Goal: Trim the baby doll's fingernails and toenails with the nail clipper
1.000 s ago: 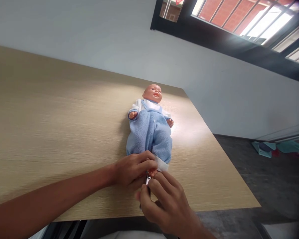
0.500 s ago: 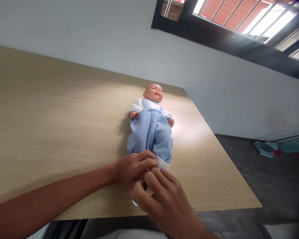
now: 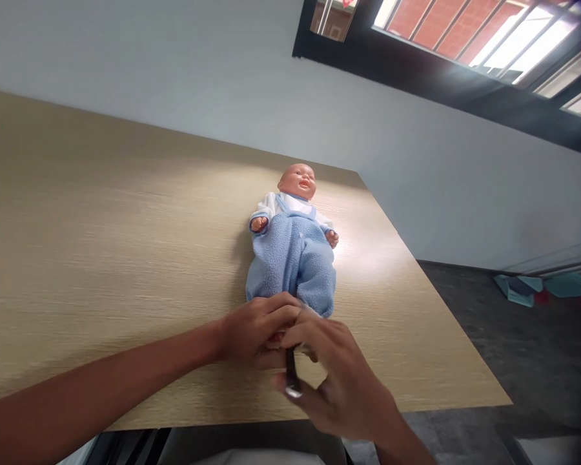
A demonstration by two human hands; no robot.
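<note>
A baby doll (image 3: 293, 252) in blue fleece overalls and a white top lies face up on the table, its feet toward me. My left hand (image 3: 259, 329) is closed around the lower end of one doll leg, and a bit of reddish foot shows between the fingers. Close against it, my right hand (image 3: 334, 374) is curled at the doll's feet and blurred by motion. Between its thumb and fingers is a narrow dark piece (image 3: 291, 371) with a shiny pale end; its kind is unclear. My fingers hide most of the doll's feet.
The pale wooden table (image 3: 126, 258) meets a grey wall (image 3: 174, 71) at the back. Its right edge drops to a dark floor (image 3: 489, 349), where teal items (image 3: 518, 289) lie. A barred window (image 3: 455, 32) is at the upper right.
My right hand has shifted slightly right and its thumb has opened away from the fingers. The dark piece has turned more upright and shows more. My left hand and the doll stay in place.
</note>
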